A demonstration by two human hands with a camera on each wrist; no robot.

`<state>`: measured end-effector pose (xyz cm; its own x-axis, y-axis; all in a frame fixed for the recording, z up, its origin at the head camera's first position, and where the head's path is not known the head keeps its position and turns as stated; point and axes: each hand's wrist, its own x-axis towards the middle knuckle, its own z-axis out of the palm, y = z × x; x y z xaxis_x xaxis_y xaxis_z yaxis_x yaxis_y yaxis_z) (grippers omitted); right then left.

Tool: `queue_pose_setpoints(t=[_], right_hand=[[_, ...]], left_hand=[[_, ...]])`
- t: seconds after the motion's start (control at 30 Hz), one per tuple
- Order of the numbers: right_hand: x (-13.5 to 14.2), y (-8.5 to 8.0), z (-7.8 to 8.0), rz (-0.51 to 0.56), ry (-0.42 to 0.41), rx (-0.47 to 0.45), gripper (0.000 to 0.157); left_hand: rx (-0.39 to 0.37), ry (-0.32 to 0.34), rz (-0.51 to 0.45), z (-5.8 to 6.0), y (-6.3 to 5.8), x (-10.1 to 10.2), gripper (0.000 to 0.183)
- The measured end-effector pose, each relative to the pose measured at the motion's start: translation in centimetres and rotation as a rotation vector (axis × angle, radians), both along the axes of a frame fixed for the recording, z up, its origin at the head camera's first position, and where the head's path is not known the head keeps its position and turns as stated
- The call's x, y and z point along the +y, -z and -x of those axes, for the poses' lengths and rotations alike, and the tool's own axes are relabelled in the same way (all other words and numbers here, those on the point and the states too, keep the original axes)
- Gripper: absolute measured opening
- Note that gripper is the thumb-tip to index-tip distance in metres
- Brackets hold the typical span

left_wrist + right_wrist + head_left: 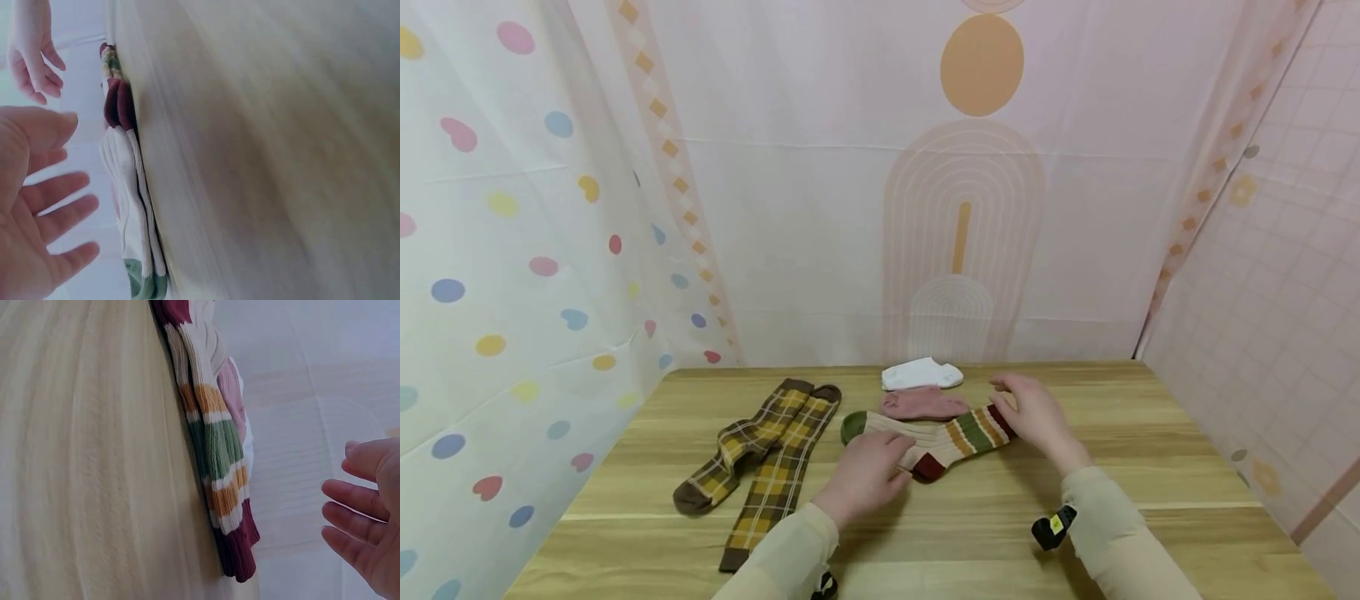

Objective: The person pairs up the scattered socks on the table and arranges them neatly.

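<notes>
A pair of cream socks (942, 442) with green, orange and dark red bands lies stacked on the wooden table. My left hand (867, 472) hovers over its foot end, fingers spread and holding nothing. Above the cuff end is my right hand (1032, 414), its fingers loosely bent and free. In the left wrist view a gap shows between the left hand (37, 200) and the striped socks (128, 187). The right wrist view likewise shows the right hand (362, 515) apart from the banded cuff (219, 450).
Behind the striped pair lie folded pink socks (923, 403) and white socks (921, 374). Two yellow-and-brown plaid socks (778, 467) lie apart on the left, one bent. Patterned curtains (805, 250) hang along the back and sides of the table (1150, 500).
</notes>
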<state>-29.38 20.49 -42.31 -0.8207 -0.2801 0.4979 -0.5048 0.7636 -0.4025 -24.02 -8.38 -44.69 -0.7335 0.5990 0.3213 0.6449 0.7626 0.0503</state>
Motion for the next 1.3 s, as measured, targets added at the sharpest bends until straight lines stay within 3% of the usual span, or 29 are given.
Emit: queue_pose_setpoints(t=[0.13, 0.33, 0.5, 0.7, 0.93, 1.3], right_hand=[[-0.4, 0.1, -0.2, 0.0, -0.018, 0.076, 0.026], [-1.2, 0.2, -0.5, -0.013, -0.049, 0.076, 0.029], [-1.6, 0.9, -0.6, -0.076, -0.088, 0.12, 0.032], [-2.3, 1.9, -1.0, -0.122, -0.159, 0.156, 0.039], [-3.7, 2.9, -1.6, -0.177, -0.181, 0.118, 0.05], [-6.1, 2.8, -1.9, -0.173, -0.285, 0.156, 0.052]], left_hand=[[0.038, -0.068, -0.098, -0.3, -0.2, -0.6, 0.047], [0.099, -0.135, -0.21, -0.5, 0.0, -1.3, 0.055], [0.2, -0.205, -0.183, -0.6, -0.1, -1.9, 0.059], [0.234, -0.261, -0.174, -0.7, 0.1, -2.9, 0.058], [0.234, -0.288, -0.162, -1.1, 0.7, -4.6, 0.059], [0.212, -0.359, -0.182, -1.5, 0.1, -7.2, 0.057]])
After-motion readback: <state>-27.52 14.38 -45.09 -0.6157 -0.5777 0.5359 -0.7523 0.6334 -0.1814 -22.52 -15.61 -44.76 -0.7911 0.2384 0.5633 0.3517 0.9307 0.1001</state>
